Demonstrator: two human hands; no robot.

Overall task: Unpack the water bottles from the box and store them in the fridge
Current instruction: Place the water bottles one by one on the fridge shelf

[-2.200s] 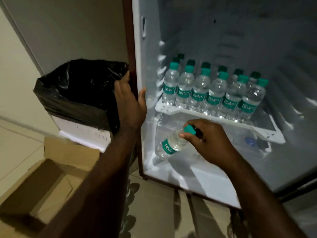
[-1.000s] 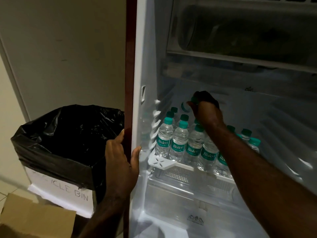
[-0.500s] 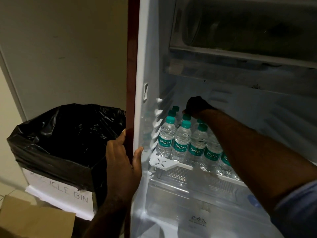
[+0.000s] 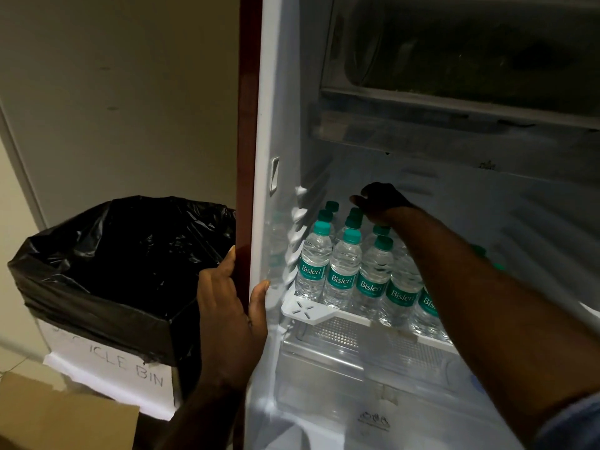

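Several Bisleri water bottles (image 4: 344,271) with green caps stand in rows on the white fridge shelf (image 4: 305,310). My right hand (image 4: 383,203) reaches deep into the fridge, just above the caps of the back rows, with its thumb pointing left. Its fingers are dark and turned away, so I cannot tell whether they hold a bottle. My left hand (image 4: 227,306) grips the front edge of the fridge's left wall (image 4: 250,157), thumb inside and fingers outside. A corner of the cardboard box (image 4: 65,420) shows at the bottom left.
A bin lined with a black bag (image 4: 113,254), labelled "BIN", stands left of the fridge against the wall. Below the shelf is a clear crisper drawer (image 4: 324,368). The freezer compartment (image 4: 454,60) sits above the shelf space.
My right hand carried a bottle up from the fridge floor to the back of the shelf and now hovers over the back rows. My left hand has kept its grip on the fridge wall.
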